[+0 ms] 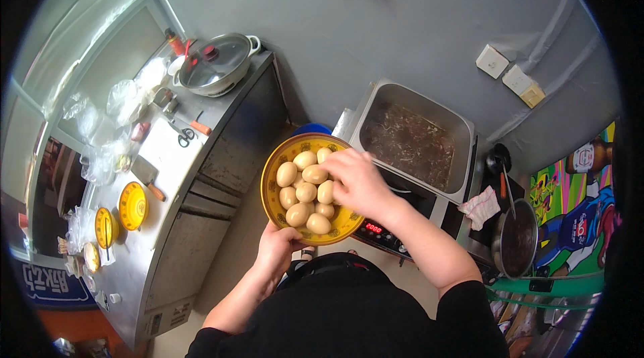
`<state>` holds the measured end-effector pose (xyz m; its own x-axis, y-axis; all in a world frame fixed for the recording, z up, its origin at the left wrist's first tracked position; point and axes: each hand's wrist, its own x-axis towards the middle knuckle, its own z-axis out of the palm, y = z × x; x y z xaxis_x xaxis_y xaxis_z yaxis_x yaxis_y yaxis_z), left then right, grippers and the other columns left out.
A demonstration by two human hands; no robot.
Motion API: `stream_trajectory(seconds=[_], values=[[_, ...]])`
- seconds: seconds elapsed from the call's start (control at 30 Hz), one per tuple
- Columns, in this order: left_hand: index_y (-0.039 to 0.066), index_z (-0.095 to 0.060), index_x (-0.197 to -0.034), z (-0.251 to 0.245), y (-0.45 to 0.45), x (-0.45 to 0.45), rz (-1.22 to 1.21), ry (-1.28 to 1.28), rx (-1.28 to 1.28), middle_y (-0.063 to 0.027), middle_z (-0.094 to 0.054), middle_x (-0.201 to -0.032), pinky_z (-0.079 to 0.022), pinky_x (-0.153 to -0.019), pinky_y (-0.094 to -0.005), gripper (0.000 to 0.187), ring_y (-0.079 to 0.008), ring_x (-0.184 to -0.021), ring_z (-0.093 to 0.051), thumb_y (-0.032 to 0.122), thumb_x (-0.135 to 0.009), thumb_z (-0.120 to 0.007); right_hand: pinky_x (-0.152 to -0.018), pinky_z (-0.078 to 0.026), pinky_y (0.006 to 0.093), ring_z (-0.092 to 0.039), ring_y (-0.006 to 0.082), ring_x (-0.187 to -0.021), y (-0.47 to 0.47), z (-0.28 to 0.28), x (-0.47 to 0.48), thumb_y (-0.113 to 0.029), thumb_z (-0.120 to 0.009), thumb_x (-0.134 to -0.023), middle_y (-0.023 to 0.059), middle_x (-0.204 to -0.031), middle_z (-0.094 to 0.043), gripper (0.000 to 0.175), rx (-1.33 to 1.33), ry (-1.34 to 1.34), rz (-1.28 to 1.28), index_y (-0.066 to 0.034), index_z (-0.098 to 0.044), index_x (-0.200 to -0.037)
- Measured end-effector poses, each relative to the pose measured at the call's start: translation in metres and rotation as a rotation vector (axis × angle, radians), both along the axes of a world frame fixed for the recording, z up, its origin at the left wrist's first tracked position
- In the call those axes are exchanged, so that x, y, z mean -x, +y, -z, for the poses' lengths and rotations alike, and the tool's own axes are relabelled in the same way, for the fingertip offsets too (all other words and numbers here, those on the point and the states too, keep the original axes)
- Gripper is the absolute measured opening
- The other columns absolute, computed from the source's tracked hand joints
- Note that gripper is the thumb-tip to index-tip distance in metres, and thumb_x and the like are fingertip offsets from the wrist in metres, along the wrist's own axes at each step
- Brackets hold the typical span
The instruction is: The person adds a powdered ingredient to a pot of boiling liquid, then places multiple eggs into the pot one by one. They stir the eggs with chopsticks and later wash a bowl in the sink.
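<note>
My left hand grips the lower rim of a yellow patterned bowl, its thumb on the rim and its fingers hidden beneath. Several peeled, brownish boiled eggs are piled in the bowl. Over the bowl's right side reaches my right hand, fingers bent down at the eggs; whether they hold one cannot be made out. Right of the bowl, a deep rectangular steel pan contains dark brown broth with pale bits on its surface.
On the left counter are a lidded pot, scissors, a cleaver, yellow bowls and plastic bags. An induction cooker lies below the pan. Farther right are a cloth and a round pan of dark liquid with a ladle.
</note>
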<state>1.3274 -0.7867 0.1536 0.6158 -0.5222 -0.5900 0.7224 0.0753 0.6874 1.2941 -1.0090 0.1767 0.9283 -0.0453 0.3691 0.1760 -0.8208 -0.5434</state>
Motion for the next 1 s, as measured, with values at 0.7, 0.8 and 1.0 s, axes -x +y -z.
stream_trajectory(seconds=[0.7, 0.8, 1.0], values=[[-0.002, -0.039, -0.131, -0.015, -0.002, 0.001, 0.049, -0.025, -0.045, -0.0192, -0.051, -0.122, -0.055, -0.086, -0.0490, 0.054, -0.0350, -0.107, -0.058, -0.008, -0.078, -0.044, -0.095, -0.034, 0.0416, -0.052, 0.0260, -0.103, 0.031, -0.010, -0.018, -0.016, -0.065, -0.071, 0.0079, -0.103, -0.058, 0.033, 0.241, -0.030, -0.172, -0.0091, -0.055, -0.102], [-0.002, -0.037, -0.131, -0.019, -0.004, -0.002, 0.030, -0.011, -0.030, -0.0198, -0.050, -0.123, -0.056, -0.086, -0.0484, 0.054, -0.0356, -0.105, -0.060, -0.010, -0.078, -0.042, -0.091, -0.034, 0.0446, -0.053, 0.0283, -0.101, -0.004, -0.018, -0.007, -0.015, -0.070, -0.065, 0.0086, -0.103, -0.058, 0.042, 0.024, -0.127, 0.064, -0.0082, -0.054, -0.104], [-0.003, -0.042, -0.125, -0.020, -0.007, -0.005, -0.024, -0.018, -0.046, -0.0190, -0.053, -0.120, -0.055, -0.085, -0.0506, 0.047, -0.0355, -0.104, -0.059, -0.009, -0.079, -0.045, -0.089, -0.040, 0.0480, -0.064, 0.0330, -0.097, -0.103, 0.002, -0.002, -0.026, -0.075, -0.066, 0.0143, -0.098, -0.067, 0.052, -0.042, 0.483, 0.857, -0.0065, -0.051, -0.108]])
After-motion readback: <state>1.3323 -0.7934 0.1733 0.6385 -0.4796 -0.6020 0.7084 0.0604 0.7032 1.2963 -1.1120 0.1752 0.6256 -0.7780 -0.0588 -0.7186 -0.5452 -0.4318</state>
